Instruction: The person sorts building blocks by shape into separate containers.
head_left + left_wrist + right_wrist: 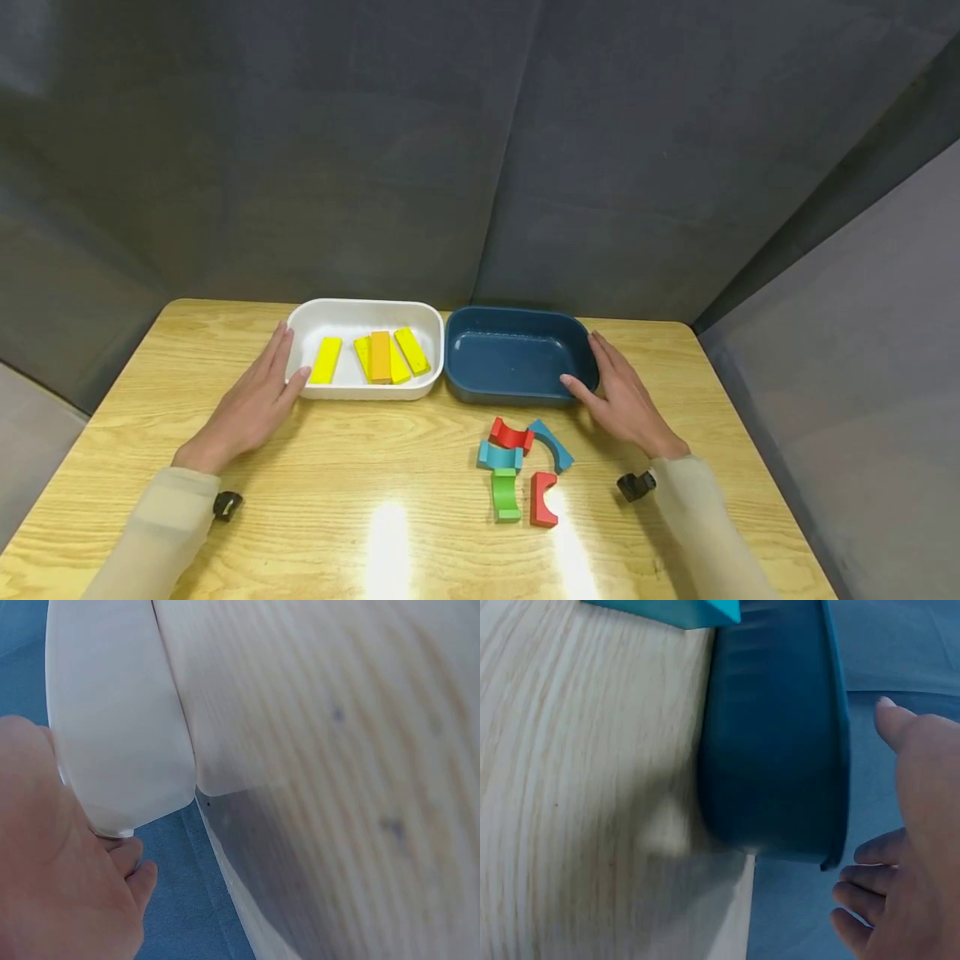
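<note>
My left hand (251, 404) lies along the left end of a white tray (315, 310), its fingers straight and the thumb at the tray's front corner. In the left wrist view the left hand (67, 862) is against the white tray's end (124, 712). Several yellow blocks (326, 360) and an orange block (381, 357) lie in that tray. At the right end of a dark blue tray (517, 398) is my right hand (626, 404), fingers extended. The right wrist view shows the right hand (915, 847) beside the blue tray (776, 750), with a gap between them.
In front of the blue tray lie cut-out arch blocks: a red one (511, 437), a blue one (500, 457), a blue curved one (552, 447), a green one (506, 496) and another red one (538, 500). A grey curtain (337, 167) hangs behind the wooden table (300, 517).
</note>
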The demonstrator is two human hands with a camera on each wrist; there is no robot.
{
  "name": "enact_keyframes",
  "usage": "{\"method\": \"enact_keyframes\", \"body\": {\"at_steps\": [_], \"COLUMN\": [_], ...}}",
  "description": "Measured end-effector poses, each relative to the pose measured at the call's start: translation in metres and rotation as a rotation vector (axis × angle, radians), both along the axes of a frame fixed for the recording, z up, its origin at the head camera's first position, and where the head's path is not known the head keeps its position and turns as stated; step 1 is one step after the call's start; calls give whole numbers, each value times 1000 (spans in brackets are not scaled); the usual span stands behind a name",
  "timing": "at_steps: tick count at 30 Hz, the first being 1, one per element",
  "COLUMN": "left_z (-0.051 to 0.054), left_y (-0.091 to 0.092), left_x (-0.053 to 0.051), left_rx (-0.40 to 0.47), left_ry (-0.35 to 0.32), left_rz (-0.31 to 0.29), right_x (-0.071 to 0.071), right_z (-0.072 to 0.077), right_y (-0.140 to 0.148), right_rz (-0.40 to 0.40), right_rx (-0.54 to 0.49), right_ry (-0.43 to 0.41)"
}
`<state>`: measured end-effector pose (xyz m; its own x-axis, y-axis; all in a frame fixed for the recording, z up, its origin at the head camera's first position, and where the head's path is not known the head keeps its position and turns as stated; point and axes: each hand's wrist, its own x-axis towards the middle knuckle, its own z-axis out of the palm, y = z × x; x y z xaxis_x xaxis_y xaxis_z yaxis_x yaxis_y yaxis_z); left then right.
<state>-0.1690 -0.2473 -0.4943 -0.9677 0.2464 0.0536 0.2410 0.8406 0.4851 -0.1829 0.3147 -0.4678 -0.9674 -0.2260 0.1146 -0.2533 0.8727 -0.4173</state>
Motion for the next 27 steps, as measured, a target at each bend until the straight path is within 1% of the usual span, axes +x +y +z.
{"method": "enact_keyframes", "body": {"at_steps": [6,12,20,27], "left_z": [0,1,3,8], "left_y": [2,4,3,0], "left_x": [-1,0,0,2], "left_rx": [-6,-4,7,39], "left_ry": [0,-2,12,11], "left_rz": [0,-6,-9,2], "right_x": [-6,-8,-9,-12], "right_z": [-10,-16,-18,-19], "right_y": [3,4,2,-1], "right_rz": [-14,-15,-7,-7], "right_rx": [-13,2,7,17], "right_ry": [-39,-52,-64,-62]}}
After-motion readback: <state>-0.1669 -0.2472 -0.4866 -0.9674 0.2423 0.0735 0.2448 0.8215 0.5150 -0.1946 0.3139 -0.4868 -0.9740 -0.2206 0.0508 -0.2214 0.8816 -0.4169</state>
